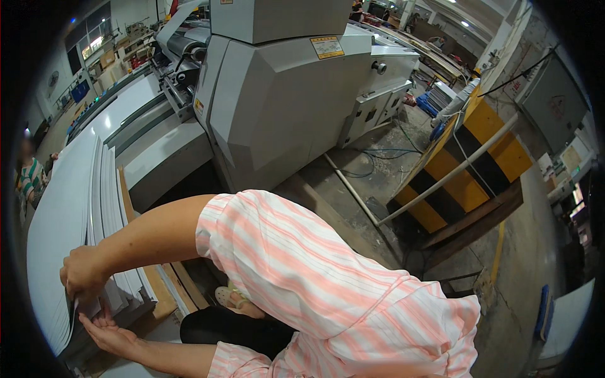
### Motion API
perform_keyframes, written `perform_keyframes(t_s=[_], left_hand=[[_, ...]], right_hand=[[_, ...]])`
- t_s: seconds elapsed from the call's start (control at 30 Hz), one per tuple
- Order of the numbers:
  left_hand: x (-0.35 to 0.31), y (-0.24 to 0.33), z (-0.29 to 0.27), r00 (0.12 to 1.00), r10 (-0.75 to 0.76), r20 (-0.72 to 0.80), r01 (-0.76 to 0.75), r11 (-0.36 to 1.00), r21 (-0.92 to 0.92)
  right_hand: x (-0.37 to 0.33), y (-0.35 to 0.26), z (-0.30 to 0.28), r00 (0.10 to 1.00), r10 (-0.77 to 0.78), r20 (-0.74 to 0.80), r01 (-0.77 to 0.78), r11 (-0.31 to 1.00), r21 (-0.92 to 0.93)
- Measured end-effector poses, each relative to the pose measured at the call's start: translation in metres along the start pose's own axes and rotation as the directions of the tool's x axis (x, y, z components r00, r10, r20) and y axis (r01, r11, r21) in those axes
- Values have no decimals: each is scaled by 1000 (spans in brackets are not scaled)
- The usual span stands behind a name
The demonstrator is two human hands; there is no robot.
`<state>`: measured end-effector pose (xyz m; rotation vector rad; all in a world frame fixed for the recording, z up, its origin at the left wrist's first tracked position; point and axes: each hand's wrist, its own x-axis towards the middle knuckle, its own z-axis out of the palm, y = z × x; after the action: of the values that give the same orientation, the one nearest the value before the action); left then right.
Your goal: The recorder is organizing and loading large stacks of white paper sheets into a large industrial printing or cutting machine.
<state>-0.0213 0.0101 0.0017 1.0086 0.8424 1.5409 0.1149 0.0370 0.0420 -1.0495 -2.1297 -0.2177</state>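
Note:
Along the left side lies a tall stack of large white paper sheets [60,208], its near edges parted into several layers. My right hand [85,272], on the arm that crosses from above, is closed over the edge of the top sheets near the stack's near corner. Just below it, my left hand [112,334] is turned palm up with its fingers apart, beside the lower sheet edges. Whether its fingertips touch the paper is hard to tell. Lower layers of sheets [129,293] stick out under my right wrist.
A large grey machine [283,101] stands ahead, with rollers [186,47] at its left. A yellow-and-black striped block [466,164] and a pipe rail [454,170] stand at right. Blue hose [372,164] lies on the floor. Another person [31,176] is at the far left.

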Motion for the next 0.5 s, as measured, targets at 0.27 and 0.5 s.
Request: perform_keyframes(t_s=[0.27, 0.5], left_hand=[[4, -16, 1, 994, 41, 97, -54, 990, 130], [14, -18, -2, 1000, 12, 18, -14, 996, 92]], right_hand=[[42, 8, -3, 886, 336, -318, -255, 928, 271], [-46, -11, -17, 992, -114, -52, 106, 984, -141]])
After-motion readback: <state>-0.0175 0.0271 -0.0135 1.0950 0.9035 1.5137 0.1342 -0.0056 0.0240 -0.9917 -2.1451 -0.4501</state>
